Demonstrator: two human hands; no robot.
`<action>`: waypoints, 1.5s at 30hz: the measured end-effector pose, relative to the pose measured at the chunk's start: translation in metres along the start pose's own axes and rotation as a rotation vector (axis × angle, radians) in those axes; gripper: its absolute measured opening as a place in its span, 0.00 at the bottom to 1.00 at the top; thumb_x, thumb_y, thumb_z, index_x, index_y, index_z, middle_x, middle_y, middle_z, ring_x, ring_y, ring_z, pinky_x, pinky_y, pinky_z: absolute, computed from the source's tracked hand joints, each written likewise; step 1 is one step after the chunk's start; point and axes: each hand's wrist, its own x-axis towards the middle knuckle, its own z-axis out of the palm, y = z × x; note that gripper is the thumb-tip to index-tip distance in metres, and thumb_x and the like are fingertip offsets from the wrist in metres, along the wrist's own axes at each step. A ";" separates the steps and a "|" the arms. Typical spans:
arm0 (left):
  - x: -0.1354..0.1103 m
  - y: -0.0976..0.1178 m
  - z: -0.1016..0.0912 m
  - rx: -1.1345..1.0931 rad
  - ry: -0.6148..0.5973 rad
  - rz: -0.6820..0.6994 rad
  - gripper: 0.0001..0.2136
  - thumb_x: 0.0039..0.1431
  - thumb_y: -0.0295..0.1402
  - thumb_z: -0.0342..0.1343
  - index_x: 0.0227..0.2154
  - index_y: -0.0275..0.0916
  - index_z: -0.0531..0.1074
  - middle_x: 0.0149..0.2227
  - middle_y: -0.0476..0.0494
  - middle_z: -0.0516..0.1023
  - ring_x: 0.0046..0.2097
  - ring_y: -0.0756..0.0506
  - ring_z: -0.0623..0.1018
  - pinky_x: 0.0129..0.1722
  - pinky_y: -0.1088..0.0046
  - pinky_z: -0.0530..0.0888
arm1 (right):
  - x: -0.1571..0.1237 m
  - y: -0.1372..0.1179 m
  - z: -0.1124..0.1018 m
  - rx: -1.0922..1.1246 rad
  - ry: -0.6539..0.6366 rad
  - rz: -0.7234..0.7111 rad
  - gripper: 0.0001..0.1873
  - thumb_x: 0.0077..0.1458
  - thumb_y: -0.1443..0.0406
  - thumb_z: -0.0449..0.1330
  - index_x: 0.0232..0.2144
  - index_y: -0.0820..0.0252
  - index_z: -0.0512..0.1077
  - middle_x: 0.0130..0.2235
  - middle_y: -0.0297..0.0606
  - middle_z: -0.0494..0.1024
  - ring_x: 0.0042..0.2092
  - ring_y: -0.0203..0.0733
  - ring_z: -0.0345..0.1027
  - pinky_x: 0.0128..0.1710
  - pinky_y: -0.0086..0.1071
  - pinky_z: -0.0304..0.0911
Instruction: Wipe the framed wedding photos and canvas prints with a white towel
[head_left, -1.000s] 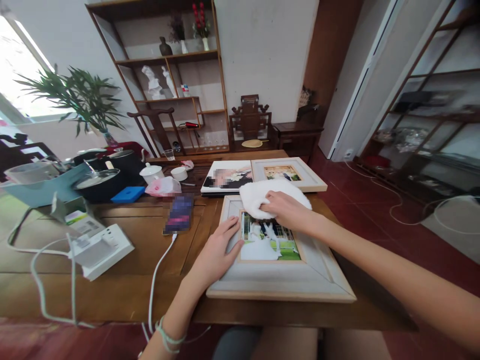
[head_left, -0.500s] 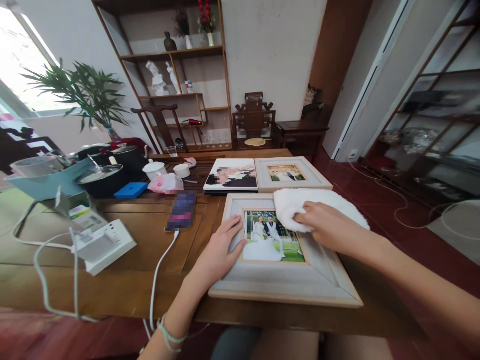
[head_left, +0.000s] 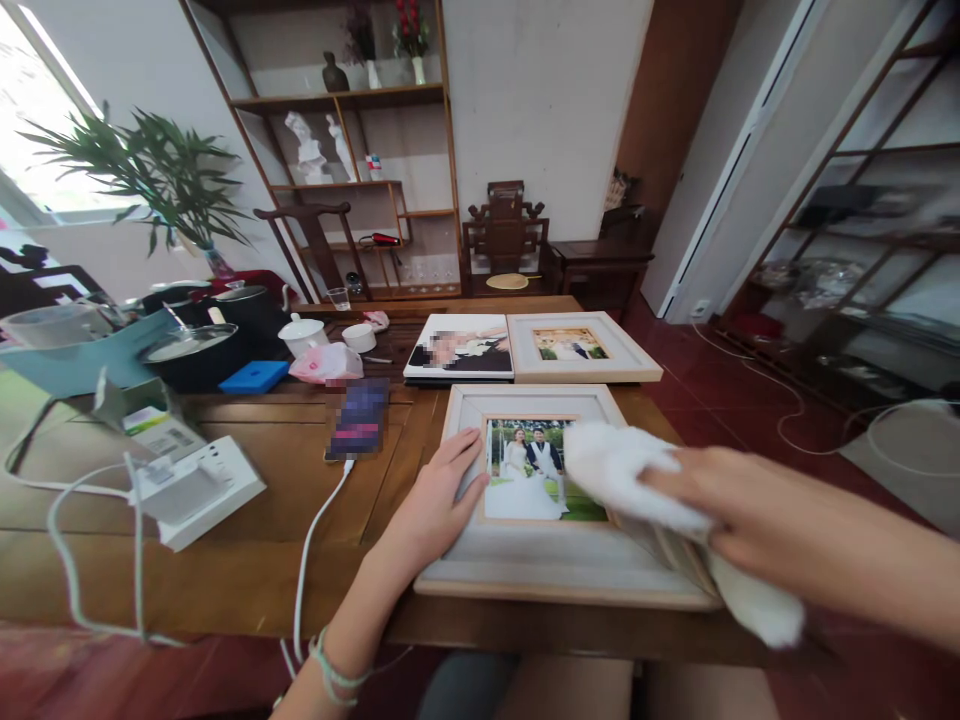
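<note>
A light wooden picture frame (head_left: 555, 560) with a wedding photo (head_left: 525, 475) lies flat near the table's front edge. My left hand (head_left: 442, 495) rests on its left side, fingers stretched out over the border and reaching the photo's edge. In my right hand (head_left: 712, 490), which is smeared by motion, is a white fluffy cloth (head_left: 622, 465). The cloth covers the right part of the photo and frame, and one end hangs past the frame's right corner.
Behind lie a second framed photo (head_left: 630, 360) and a white-edged photo panel (head_left: 459, 348). To the left are a phone (head_left: 356, 425) with a white cable (head_left: 307, 560), an opened white box (head_left: 214, 490), a blue box (head_left: 253, 376) and a lidded pan (head_left: 191, 350).
My right hand has swept the cloth toward me and to the right, from the frame's upper right side. My left hand stays in place on the frame.
</note>
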 end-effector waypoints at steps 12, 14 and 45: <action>0.000 0.002 -0.002 0.005 -0.011 -0.005 0.20 0.60 0.33 0.46 0.55 0.34 0.62 0.59 0.36 0.62 0.61 0.42 0.61 0.60 0.60 0.59 | 0.094 0.039 0.046 -0.244 0.277 -0.173 0.21 0.42 0.78 0.52 0.40 0.62 0.70 0.55 0.50 0.64 0.57 0.56 0.53 0.50 0.49 0.56; 0.000 0.002 -0.003 0.000 -0.005 0.000 0.20 0.60 0.33 0.46 0.55 0.35 0.63 0.59 0.36 0.63 0.61 0.42 0.61 0.60 0.60 0.60 | 0.101 0.029 0.056 -0.179 0.230 -0.184 0.23 0.41 0.78 0.52 0.42 0.61 0.70 0.60 0.48 0.58 0.62 0.57 0.44 0.54 0.53 0.49; -0.001 0.000 -0.002 0.009 -0.003 0.033 0.19 0.62 0.32 0.42 0.56 0.39 0.61 0.60 0.40 0.62 0.61 0.42 0.60 0.60 0.59 0.59 | 0.112 -0.003 0.058 0.000 0.147 -0.093 0.28 0.41 0.77 0.50 0.47 0.61 0.70 0.62 0.43 0.56 0.64 0.58 0.34 0.57 0.63 0.36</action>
